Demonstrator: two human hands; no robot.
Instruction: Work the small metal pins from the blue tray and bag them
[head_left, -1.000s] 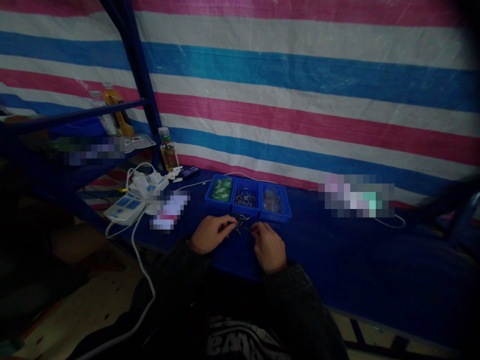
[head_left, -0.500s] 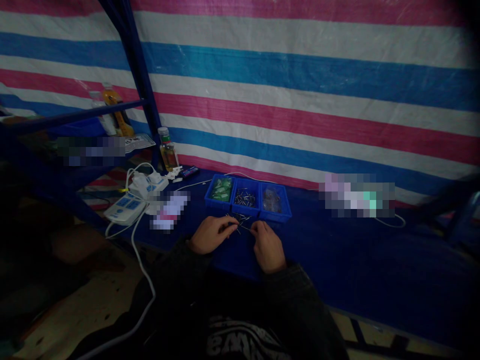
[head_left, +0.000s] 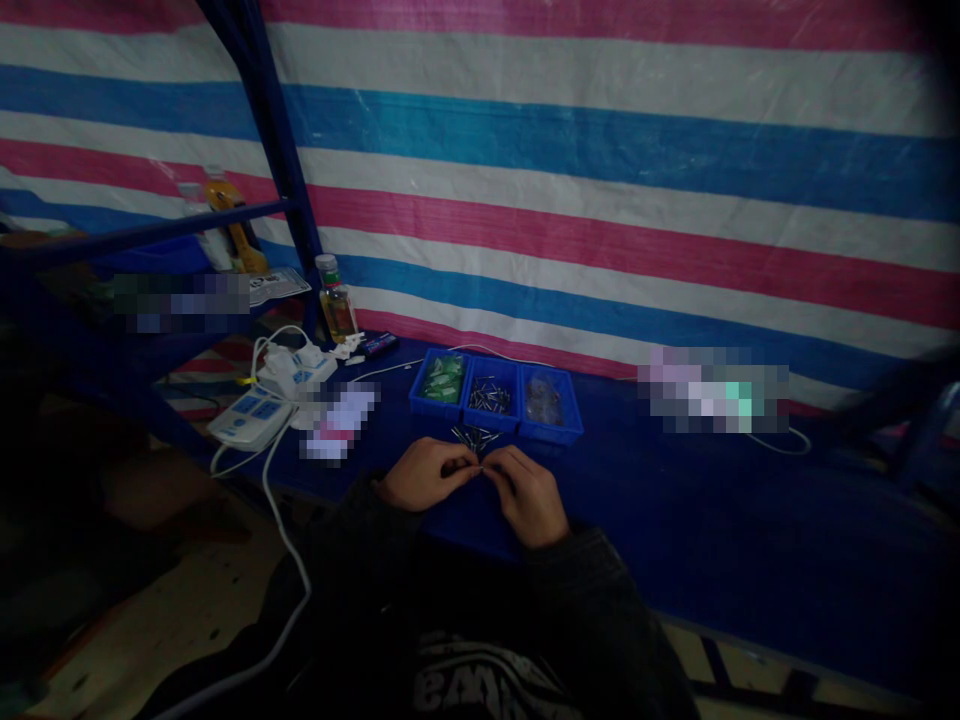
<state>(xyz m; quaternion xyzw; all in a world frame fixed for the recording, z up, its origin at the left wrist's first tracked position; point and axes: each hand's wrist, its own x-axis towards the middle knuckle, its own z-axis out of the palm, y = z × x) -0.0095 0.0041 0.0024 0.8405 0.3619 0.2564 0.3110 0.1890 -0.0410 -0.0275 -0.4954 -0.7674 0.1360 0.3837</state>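
Note:
My left hand [head_left: 425, 474] is closed in a pinch, thumb and forefinger pointing right. My right hand [head_left: 531, 492] is pinched too, and its fingertips meet those of the left. A tiny pale end of a thin metal piece [head_left: 481, 470] shows where the fingertips join; the fingers hide the rest. Just beyond them lies a loose pile of thin metal pieces [head_left: 474, 438] on the blue table. Behind the pile stands a blue bin [head_left: 491, 415] holding many similar dark and silver pieces.
Green packets [head_left: 442, 380] fill the left bin; clear, bag-like contents [head_left: 544, 402] lie in the right one. To the left are a blurred phone [head_left: 340, 422], power strips [head_left: 255, 418] with white cables and a bottle [head_left: 337, 305]. A blurred object [head_left: 712, 390] lies right.
My right hand has moved left with the thin metal piece until its fingertips met my left hand's. Both hands have come slightly nearer to me, off the pile.

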